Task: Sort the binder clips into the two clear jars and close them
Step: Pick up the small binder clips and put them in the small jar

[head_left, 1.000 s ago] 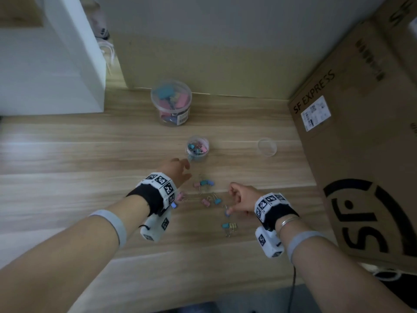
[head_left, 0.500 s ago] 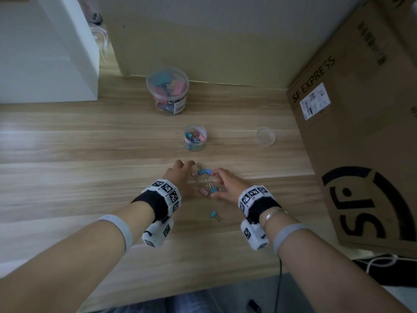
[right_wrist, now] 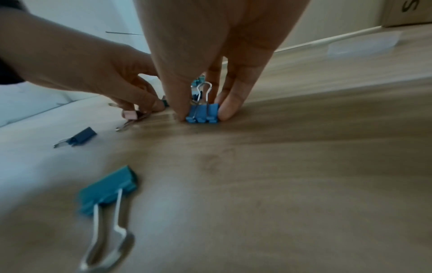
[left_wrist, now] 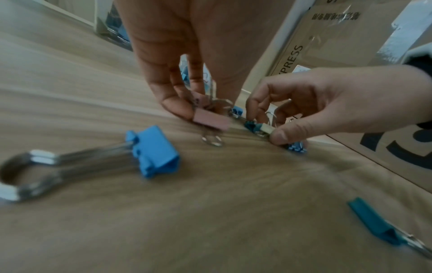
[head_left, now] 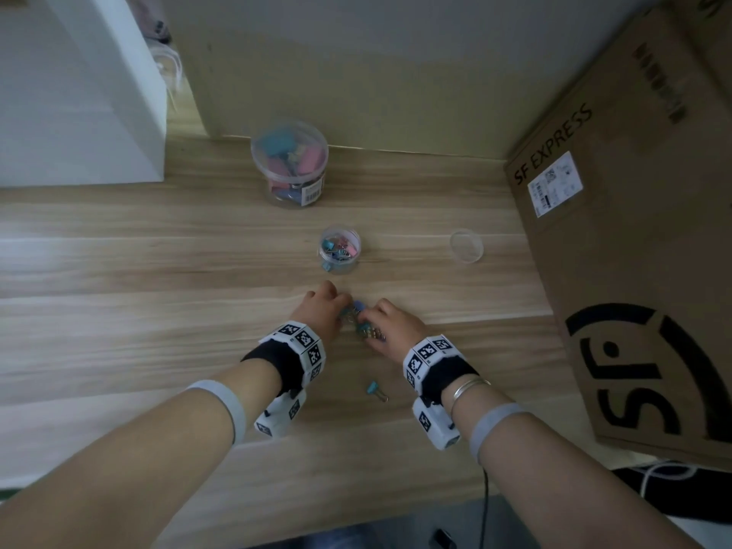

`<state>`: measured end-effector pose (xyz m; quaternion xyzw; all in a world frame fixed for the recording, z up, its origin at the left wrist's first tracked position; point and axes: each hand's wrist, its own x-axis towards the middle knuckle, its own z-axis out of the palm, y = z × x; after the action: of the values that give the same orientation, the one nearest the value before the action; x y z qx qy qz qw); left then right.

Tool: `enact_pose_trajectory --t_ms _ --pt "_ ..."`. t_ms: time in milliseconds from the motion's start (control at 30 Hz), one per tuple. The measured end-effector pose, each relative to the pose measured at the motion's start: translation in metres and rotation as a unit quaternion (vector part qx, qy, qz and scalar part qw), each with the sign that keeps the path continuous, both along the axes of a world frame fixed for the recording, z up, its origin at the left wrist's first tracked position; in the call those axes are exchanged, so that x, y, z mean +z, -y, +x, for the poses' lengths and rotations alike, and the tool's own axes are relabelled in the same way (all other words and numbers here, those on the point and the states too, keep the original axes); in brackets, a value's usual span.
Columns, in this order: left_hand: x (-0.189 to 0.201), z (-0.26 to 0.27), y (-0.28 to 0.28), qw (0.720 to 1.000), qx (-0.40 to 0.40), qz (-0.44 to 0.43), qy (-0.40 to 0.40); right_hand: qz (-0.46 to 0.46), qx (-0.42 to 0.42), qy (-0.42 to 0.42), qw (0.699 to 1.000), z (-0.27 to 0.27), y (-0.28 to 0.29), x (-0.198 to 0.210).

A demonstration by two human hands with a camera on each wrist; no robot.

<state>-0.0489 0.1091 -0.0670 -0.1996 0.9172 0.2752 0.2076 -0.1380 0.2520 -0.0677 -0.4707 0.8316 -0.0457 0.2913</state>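
My left hand (left_wrist: 198, 110) pinches a pink binder clip (left_wrist: 211, 121) just above the wooden tabletop. Beside it, my right hand (right_wrist: 203, 115) pinches a blue binder clip (right_wrist: 202, 110) that stands upright on the wood, with other small clips bunched behind it. In the head view both hands (head_left: 340, 307) (head_left: 372, 322) meet over the clip cluster (head_left: 356, 317). A teal clip (head_left: 374, 389) lies loose nearer to me, and another blue clip (left_wrist: 154, 153) lies under my left wrist. The small open jar (head_left: 339, 249) holds several clips. The large lidded jar (head_left: 290, 162) stands further back.
A clear lid (head_left: 466, 245) lies to the right of the small jar. A big cardboard box (head_left: 633, 251) walls off the right side. A white cabinet (head_left: 79, 93) stands at the back left, and a wall runs behind the jars.
The hands were apart a second ago, the left near the small jar. They have come together over the cluster, and each now pinches a clip. The teal clip stays behind.
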Motion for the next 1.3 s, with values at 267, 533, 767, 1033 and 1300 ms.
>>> enact_pose_trajectory --t_ms 267,533,767,1033,1300 --pt "0.001 0.001 0.012 0.995 0.033 0.067 -0.07 -0.015 0.016 0.015 1.0 -0.01 0.013 0.006" --pt "0.023 -0.003 0.025 0.994 0.019 0.056 -0.087 -0.026 -0.011 0.032 0.999 -0.014 0.015 0.005" --pt "0.054 -0.031 0.037 0.974 0.091 0.075 -0.194 -0.034 -0.037 0.04 0.998 -0.015 0.016 0.002" --pt "0.044 -0.064 0.055 0.963 0.159 0.1 -0.193 -0.062 -0.086 0.066 0.992 -0.023 0.012 0.003" --pt "0.02 -0.05 0.063 0.977 0.15 0.049 -0.146 -0.086 -0.087 0.07 0.99 -0.027 0.013 0.003"
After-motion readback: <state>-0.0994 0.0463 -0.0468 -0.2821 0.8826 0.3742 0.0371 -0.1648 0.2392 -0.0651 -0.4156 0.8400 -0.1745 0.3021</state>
